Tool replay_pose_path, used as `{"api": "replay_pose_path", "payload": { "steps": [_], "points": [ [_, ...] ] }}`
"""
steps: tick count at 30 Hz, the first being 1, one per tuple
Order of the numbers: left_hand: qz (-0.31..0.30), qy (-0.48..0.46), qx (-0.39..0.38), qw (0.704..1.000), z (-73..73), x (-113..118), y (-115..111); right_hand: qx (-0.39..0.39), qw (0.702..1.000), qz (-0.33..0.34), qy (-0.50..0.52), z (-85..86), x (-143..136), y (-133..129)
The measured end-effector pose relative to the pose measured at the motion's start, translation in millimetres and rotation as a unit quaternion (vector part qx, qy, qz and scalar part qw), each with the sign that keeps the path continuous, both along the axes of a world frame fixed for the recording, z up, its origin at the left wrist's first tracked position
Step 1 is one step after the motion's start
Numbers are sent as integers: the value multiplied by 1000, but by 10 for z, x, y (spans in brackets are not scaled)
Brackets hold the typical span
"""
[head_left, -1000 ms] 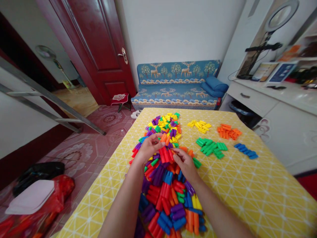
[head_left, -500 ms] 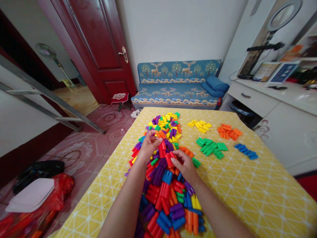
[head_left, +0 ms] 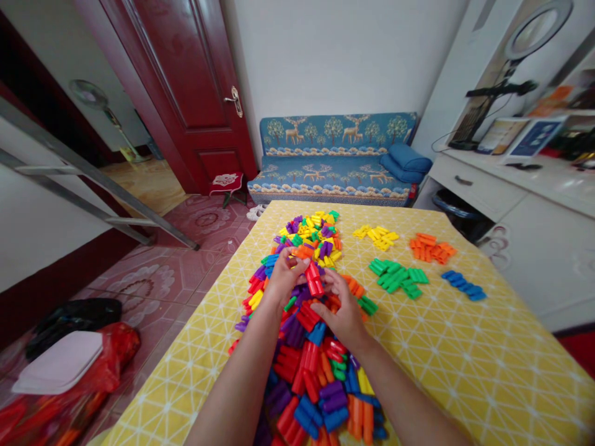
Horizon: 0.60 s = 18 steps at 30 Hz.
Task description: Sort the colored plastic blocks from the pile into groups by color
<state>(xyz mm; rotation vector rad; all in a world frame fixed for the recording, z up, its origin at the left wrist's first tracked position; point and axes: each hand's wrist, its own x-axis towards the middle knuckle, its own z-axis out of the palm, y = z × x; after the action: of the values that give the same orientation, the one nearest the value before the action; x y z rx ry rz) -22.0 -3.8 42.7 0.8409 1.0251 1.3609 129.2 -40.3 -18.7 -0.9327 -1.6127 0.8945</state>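
Note:
My left hand [head_left: 286,275] is closed, thumb and fingers gripping a red bullet-shaped building block [head_left: 314,279] above a long mixed heap. Close beside that block is my right hand [head_left: 344,310], its thumb and fingers apart. The right fingertips are near the block's right side; whether they touch it I cannot tell. Below the right thumb lies another red block [head_left: 307,317] on the heap. Red, purple, blue, orange, green and yellow blocks [head_left: 320,399] make up the heap, which runs under both forearms. My hands hide part of its middle.
On the yellow patterned tablecloth [head_left: 465,359], right of the heap, lie separate groups of yellow blocks [head_left: 376,236], orange blocks [head_left: 431,248], green blocks [head_left: 395,276] and blue blocks [head_left: 463,285]. A blue sofa [head_left: 332,167] stands beyond the table, a white cabinet [head_left: 525,248] to the right.
The red block in my left hand has moved slightly right and its end now tilts toward my right hand. My right fingers have spread, and the red block they held has left them.

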Motion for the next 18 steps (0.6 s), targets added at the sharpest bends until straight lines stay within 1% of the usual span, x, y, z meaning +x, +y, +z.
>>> {"api": "replay_pose_path", "payload": {
  "steps": [4, 8, 12, 15, 18],
  "points": [
    [-12, 2, 10, 1000, -29, 97, -17, 18, 999, -44, -5, 38, 16, -10],
    [-20, 6, 21, 1000, -44, 118, -21, 23, 998, -63, 7, 87, 43, -38],
    [-53, 4, 8, 999, -25, 86, -31, -31, 992, -87, 92, 117, 67, -22],
    [-86, 1, -27, 996, -5, 73, -42, -67, 981, -105, 146, 118, 96, 28],
    [-123, -27, -62, 990, -3, 72, -42, -89, 974, -113, 174, 101, 118, 72]
  ]
}}
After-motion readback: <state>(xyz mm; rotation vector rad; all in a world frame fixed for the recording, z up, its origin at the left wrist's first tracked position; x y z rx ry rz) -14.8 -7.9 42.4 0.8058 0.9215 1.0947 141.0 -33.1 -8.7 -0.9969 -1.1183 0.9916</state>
